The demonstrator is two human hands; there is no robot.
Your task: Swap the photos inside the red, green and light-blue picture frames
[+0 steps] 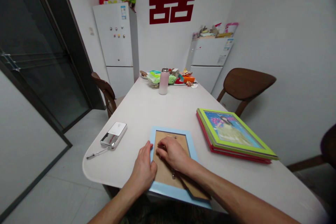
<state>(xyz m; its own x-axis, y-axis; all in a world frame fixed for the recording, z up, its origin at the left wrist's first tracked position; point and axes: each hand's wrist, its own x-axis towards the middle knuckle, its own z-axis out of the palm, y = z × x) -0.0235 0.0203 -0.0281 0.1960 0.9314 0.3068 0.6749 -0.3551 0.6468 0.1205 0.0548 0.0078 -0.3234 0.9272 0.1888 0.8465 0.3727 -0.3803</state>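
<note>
A picture frame with a light blue border [194,152] lies face down at the table's near edge, its brown backing board [163,175] facing up. A hinged stand leg [195,188] of the same brown board lies along its lower right. My left hand [144,168] holds the frame's left side, fingers along the outer edge and thumb by the board. Over the board, my right hand [172,152] is closed, thumb and fingertips pinched near the board's left edge. Whatever is between those fingertips is too small to make out.
Right of the frame, a green picture frame [236,129] lies stacked on a red one [207,136]. A silver power bank [115,134] with a short cable sits left. A pink bottle [164,82] stands before snack packets [154,77] at the far end. Chairs [246,84] flank the table.
</note>
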